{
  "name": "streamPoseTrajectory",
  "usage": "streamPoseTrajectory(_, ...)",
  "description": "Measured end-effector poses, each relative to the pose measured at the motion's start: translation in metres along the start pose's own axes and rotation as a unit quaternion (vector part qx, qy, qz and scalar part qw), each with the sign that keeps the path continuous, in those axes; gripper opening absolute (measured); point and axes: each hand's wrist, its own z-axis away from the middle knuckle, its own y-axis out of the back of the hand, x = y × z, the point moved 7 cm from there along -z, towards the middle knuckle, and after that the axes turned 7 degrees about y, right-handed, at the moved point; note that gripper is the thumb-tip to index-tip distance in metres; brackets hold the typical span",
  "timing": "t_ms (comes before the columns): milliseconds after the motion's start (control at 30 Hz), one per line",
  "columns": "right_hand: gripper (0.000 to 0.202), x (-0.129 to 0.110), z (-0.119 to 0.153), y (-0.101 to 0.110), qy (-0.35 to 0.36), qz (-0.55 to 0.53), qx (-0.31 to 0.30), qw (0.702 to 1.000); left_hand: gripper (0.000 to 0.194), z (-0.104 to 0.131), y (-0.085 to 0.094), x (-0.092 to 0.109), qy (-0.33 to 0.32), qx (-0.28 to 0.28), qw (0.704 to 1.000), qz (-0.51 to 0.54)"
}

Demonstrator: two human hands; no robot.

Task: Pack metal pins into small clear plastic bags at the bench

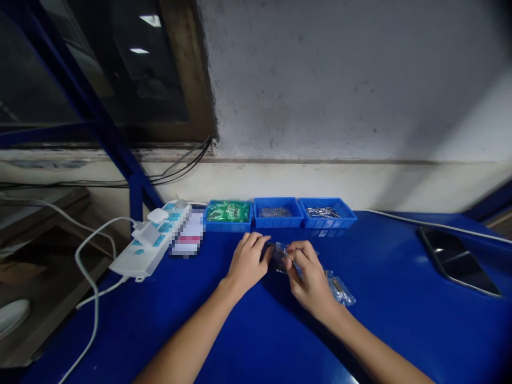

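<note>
- And here's the pale wall (340,80), filling the back of the scene above everything else.
- Below it, the blue tabletop (256,341) stretches wide, with both forearms reaching in over it.
- Over on the left, a white power strip (159,241) lies at a slant, plugs in its sockets.
- Out on the far right, a dark phone (458,261) lies flat, well apart from the hands.
- Lined up before the wall, three small blue trays: the left tray (229,228) with green packaging, the middle tray (279,222) with small contents too blurred to name, the right tray (331,224) with thin metal pieces.
- Into the middle now! The right hand (309,274) has thumb and forefinger pinched on the clear bag, its other fingers curled in.
- Opposite, the left hand (248,260) is bent, fingers close together, thumb apart below them, tips right at the bag's left edge; whether they grip it, I cannot tell.
- There's the clear bag (280,258), between the two hands, just in front of the middle tray.
- And a second bag (341,290) lies on the tabletop, just right of the right hand, something slim and brassy inside.
</note>
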Motion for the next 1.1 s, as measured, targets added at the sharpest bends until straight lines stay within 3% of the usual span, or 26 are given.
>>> streamPoseTrajectory(167, 0.013, 0.009, 0.001, 0.002, -0.03, 0.027, -0.003, 0.999, 0.027, -0.004, -0.007, -0.006, 0.016, -0.042, 0.999, 0.001)
streamPoseTrajectory(367, 0.021, 0.006, 0.005, -0.008, 0.005, 0.01, -0.085, 0.996, 0.029, -0.006, -0.016, -0.012, 0.064, -0.093, 0.994, 0.011)
streamPoseTrajectory(600, 0.029, 0.006, 0.006, -0.005, 0.041, 0.001, -0.083, 0.996, 0.031, -0.01, -0.021, -0.015, 0.095, -0.128, 0.987, 0.026)
streamPoseTrajectory(767, 0.026, 0.006, 0.008, -0.007, 0.004, -0.026, -0.087, 0.996, 0.036, -0.008, -0.02, -0.017, 0.093, -0.108, 0.987, 0.068)
streamPoseTrajectory(867, 0.022, 0.013, 0.008, -0.002, -0.019, -0.013, -0.054, 0.998, 0.04, -0.006, -0.021, -0.022, 0.093, -0.089, 0.985, 0.112)
streamPoseTrajectory(967, 0.017, 0.022, 0.006, 0.002, -0.036, 0.018, -0.031, 0.999, 0.031, -0.008, -0.017, -0.034, 0.124, -0.06, 0.972, 0.189)
streamPoseTrajectory(1100, 0.017, 0.028, 0.004, 0.0, -0.043, 0.045, -0.051, 0.997, 0.016, -0.012, -0.006, -0.047, 0.164, -0.005, 0.947, 0.278)
